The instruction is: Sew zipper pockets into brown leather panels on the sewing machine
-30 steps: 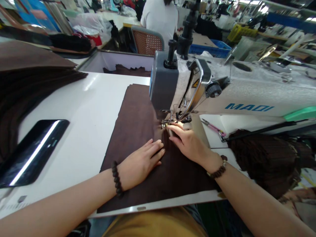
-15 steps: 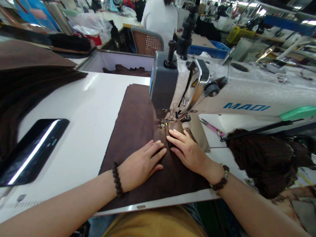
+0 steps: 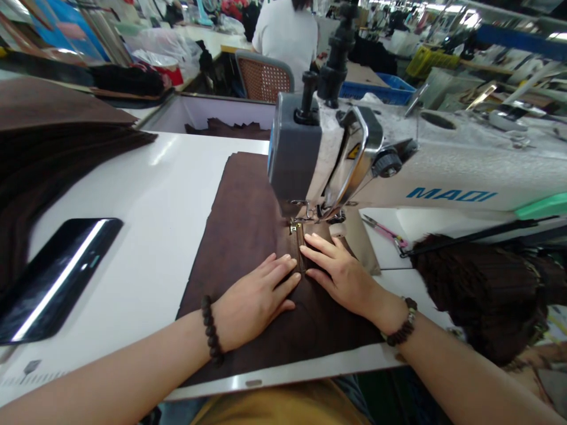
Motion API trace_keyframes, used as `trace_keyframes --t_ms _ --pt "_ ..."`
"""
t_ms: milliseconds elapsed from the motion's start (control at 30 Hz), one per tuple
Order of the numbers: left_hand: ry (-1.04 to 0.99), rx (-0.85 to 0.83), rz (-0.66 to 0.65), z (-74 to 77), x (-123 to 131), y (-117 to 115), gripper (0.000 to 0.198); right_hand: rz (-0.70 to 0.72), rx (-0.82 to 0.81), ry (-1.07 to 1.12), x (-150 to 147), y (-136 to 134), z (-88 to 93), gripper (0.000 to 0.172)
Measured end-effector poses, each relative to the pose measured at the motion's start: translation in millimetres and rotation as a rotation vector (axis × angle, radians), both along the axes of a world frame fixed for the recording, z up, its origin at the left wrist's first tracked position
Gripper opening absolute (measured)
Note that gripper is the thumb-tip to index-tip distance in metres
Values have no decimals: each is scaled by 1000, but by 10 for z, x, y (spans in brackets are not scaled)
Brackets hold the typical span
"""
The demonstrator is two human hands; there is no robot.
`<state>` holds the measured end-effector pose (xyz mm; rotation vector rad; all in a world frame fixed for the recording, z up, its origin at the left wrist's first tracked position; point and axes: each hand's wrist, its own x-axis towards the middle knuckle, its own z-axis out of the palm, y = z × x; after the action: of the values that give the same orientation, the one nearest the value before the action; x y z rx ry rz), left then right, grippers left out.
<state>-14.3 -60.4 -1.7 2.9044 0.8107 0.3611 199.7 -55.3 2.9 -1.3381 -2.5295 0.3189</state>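
A large dark brown panel [image 3: 248, 200] lies flat on the white table under the head of a sewing machine [image 3: 295, 153]. A zipper [image 3: 300, 245] with a gold-coloured end runs from the needle area toward me. My left hand [image 3: 261, 292] rests flat on the panel, its fingertips at the zipper's left side near the lower end. To the right of the zipper, my right hand [image 3: 341, 271] presses on the panel with fingers spread. A beige piece [image 3: 361, 239] shows beyond that hand. The needle tip is hard to make out behind the presser parts.
A dark phone-like slab [image 3: 62, 277] and stacked brown panels [image 3: 66, 136] are at the left. Pink-handled snips [image 3: 385, 231] and a dark brown bundle [image 3: 469, 289] lie right. Behind stand a chair [image 3: 266, 75] and a person in white [image 3: 286, 29].
The view has shifted slightly, so the machine and bundle appear a little farther right. Both hands keep nearly the same places on the panel.
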Motion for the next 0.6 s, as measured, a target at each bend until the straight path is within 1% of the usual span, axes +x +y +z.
trace_keyframes --t_ms 133,367,500,600 --pt "-16 -5 -6 20 4 65 35 -1 21 1 -10 61 21 36" --pt "-8 16 -8 24 -1 185 33 5 0 32 -7 191 24 37" --pt "-17 -9 -15 40 20 260 33 5 -18 52 2 263 12 36" --pt "-18 -43 -10 59 34 314 32 3 -3 51 10 313 9 36"
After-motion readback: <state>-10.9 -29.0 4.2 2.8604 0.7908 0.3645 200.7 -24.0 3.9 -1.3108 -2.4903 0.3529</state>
